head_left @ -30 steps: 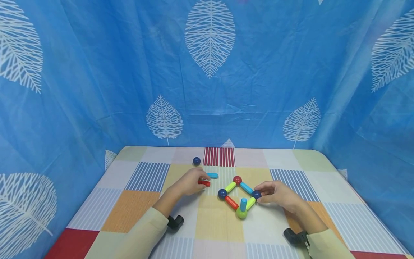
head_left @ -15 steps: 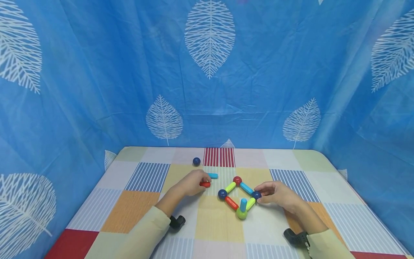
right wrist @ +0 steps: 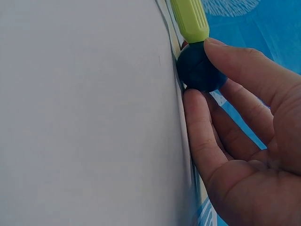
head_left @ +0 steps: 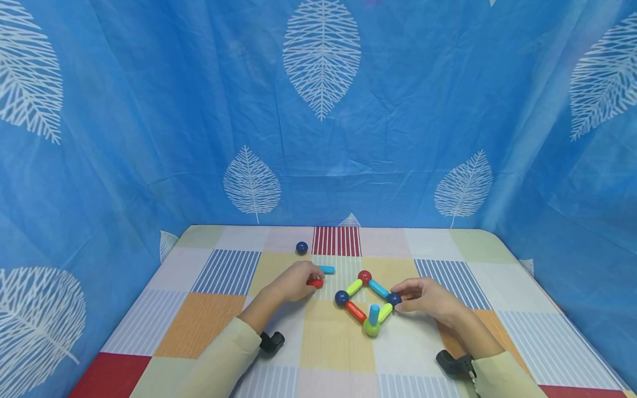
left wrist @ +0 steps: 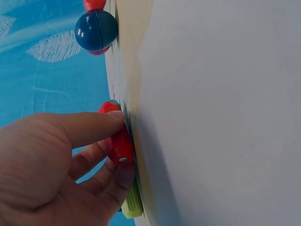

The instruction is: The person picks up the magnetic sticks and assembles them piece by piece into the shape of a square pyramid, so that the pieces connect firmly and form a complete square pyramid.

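My left hand (head_left: 297,281) pinches a short red magnetic rod (left wrist: 121,147) between thumb and fingers, low over the tablecloth. Just beyond those fingers lies a light blue rod (head_left: 326,270). In the left wrist view a lime rod (left wrist: 133,203) shows below the fingertips. To the right, rods and balls form a diamond on the table: a red ball (head_left: 365,277) at the far corner, a dark blue ball (head_left: 341,298) at the left, a green ball (head_left: 371,328) in front. A light blue rod (head_left: 374,314) stands up from the green ball. My right hand (head_left: 432,300) holds the right corner's dark blue ball (right wrist: 201,68).
Farther back, a loose dark blue ball (head_left: 301,247) sits beyond the left hand. The patchwork tablecloth (head_left: 338,348) covers the table, and a blue curtain (head_left: 388,138) with white leaf prints hangs around its back and sides.
My left hand has shifted slightly to the right, and less of the red rod shows beyond its fingers. The right hand and the diamond stay in place.
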Tool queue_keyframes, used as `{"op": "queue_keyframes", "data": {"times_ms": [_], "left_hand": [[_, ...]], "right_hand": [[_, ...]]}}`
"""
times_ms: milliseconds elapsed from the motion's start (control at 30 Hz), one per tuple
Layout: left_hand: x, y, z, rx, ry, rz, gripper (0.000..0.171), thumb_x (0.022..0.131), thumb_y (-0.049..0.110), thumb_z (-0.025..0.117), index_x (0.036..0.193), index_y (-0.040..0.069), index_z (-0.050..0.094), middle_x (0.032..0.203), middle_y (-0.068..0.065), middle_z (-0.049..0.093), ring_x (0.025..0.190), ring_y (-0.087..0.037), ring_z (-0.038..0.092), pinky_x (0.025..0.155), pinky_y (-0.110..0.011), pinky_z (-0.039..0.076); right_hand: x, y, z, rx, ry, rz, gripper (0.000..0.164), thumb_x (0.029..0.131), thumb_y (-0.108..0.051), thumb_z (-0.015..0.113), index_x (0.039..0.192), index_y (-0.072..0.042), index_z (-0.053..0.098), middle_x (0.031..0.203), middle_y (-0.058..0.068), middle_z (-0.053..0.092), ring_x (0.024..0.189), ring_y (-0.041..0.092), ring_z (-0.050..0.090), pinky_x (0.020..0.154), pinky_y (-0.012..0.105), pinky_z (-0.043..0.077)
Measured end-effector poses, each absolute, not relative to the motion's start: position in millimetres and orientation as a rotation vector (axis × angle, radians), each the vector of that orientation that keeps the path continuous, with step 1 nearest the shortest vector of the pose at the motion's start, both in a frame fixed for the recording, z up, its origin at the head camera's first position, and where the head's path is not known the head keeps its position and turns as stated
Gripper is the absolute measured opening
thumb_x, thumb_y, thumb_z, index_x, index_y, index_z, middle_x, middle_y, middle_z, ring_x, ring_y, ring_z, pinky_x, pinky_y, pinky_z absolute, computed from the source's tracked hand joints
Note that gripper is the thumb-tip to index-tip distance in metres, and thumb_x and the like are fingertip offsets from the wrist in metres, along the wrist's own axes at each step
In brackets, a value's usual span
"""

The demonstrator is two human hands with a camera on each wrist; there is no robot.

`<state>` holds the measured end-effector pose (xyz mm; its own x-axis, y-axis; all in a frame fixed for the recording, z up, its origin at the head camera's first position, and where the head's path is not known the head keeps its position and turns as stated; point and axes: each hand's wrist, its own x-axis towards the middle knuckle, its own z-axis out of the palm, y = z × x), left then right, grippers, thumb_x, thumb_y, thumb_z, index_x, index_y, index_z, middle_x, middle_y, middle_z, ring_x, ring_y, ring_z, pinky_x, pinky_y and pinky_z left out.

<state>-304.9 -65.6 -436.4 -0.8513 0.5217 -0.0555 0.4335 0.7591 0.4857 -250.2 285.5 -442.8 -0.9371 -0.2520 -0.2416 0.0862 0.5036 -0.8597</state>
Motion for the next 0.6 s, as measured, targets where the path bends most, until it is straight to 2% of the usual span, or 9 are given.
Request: {"op": "queue_keyframes", "data": {"times_ms": [233,367,600], "left_hand": [[-304.8,-72.4,-438.1,0.780,2.711,0.860,0.030,0.088,0.003,0.077,0.117,0.011,0.075,0.101,-0.001,0.067,0.090,-0.016,0.058,0.084,-0.035,0.055],[-303.5,-75.1,-439.3,0.744,2.676,0.968,0.027,0.089,0.007,0.078,0.115,0.012,0.074,0.099,0.001,0.068,0.089,-0.014,0.059,0.081,-0.032,0.055],[-301.1,-78.2,-436.8,0.708,2.614,1.177,0.024,0.090,0.008,0.077,0.114,0.011,0.073,0.100,0.001,0.070,0.093,-0.015,0.063,0.085,-0.033,0.057]], "right_hand": [[-250.5,285.8,-442.6,-0.132,2.406,-1.421,0.045,0.079,-0.019,0.089,0.120,-0.007,0.074,0.118,0.008,0.071,0.103,0.022,0.064,0.086,0.026,0.056],[-250.3,285.6,-442.8,-0.131,2.405,-1.420,0.045,0.080,-0.020,0.088,0.120,-0.007,0.074,0.119,0.008,0.071,0.103,0.022,0.063,0.087,0.025,0.055],[-251.2,285.9,-443.9,-0.138,2.405,-1.421,0.045,0.079,-0.020,0.089,0.120,-0.007,0.074,0.117,0.008,0.071,0.102,0.021,0.064,0.086,0.026,0.055]]}}
